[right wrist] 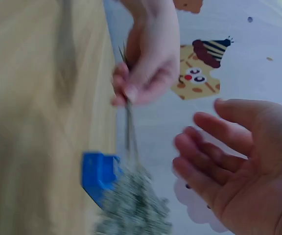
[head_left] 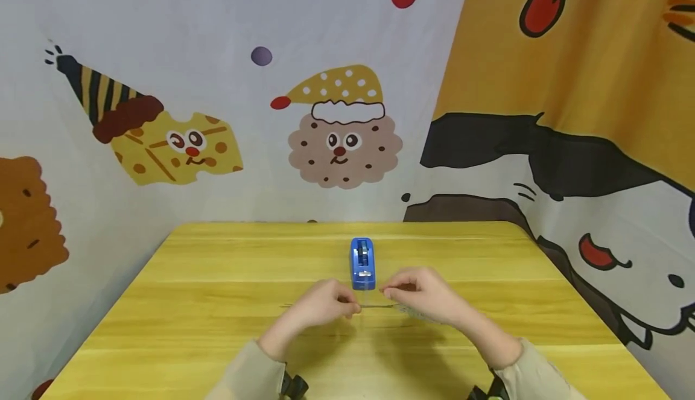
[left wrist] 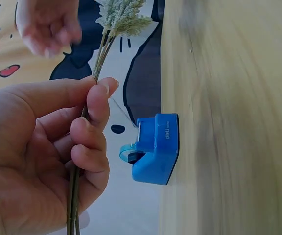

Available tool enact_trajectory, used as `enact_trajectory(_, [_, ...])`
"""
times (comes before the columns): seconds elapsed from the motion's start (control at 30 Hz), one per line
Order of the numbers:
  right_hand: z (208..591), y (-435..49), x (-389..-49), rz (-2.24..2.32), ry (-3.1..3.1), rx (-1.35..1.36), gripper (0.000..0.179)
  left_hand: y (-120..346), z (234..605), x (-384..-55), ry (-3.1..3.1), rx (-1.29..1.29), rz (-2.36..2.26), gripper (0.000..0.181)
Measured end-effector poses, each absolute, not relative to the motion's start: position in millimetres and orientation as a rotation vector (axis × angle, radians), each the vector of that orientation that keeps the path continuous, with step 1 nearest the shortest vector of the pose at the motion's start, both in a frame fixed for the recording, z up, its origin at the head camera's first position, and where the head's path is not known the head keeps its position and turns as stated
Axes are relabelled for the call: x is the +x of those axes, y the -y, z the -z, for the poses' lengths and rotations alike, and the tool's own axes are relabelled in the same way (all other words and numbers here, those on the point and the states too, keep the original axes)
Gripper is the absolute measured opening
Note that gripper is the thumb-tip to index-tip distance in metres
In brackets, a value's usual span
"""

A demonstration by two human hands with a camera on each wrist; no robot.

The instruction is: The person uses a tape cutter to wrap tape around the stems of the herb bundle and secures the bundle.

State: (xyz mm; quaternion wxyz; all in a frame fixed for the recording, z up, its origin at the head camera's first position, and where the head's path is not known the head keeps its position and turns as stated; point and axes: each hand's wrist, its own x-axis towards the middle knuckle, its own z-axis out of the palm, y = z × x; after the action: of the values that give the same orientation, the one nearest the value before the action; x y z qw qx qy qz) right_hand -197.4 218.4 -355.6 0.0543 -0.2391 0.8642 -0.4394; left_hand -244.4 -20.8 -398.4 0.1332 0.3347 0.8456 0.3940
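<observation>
My left hand [head_left: 326,302] pinches a small bunch of thin stems [left wrist: 74,188] between thumb and fingers, the stems running across the palm. Pale green flower heads [right wrist: 136,203] top the bunch, pointing right in the head view. Just right of the bunch my right hand [head_left: 428,294] hovers, fingers loosely bent and apart from the stems; nothing shows in it in the right wrist view. A blue tape dispenser [head_left: 362,264] stands on the table beyond both hands. From its front a clear strip of tape [left wrist: 123,110] stretches towards the stems; its end is hidden by the left fingers.
The wood-grain table [head_left: 217,255] reaches back to a cartoon-printed curtain [head_left: 244,2]. The dispenser stands near the middle, a short distance beyond the hands. Dark wrist-camera mounts [head_left: 294,384] sit below the sleeves.
</observation>
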Motion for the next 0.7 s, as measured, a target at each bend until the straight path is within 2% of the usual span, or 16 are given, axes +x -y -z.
enact_trajectory(0.27, [354,-216,-238,0.773,-2.533,-0.859,0.017,15,401,-245,-2.478,0.987,-1.145,0.011])
enact_trajectory(0.47, [367,-209,-244,0.758,-2.471,-0.842,0.005,12,403,-245,-2.498,0.982,-1.148,0.011])
enact_trajectory(0.7, [381,-208,-247,0.816,-2.483,-0.812,0.013,13,406,-245,-2.519,0.987,-1.109,0.008])
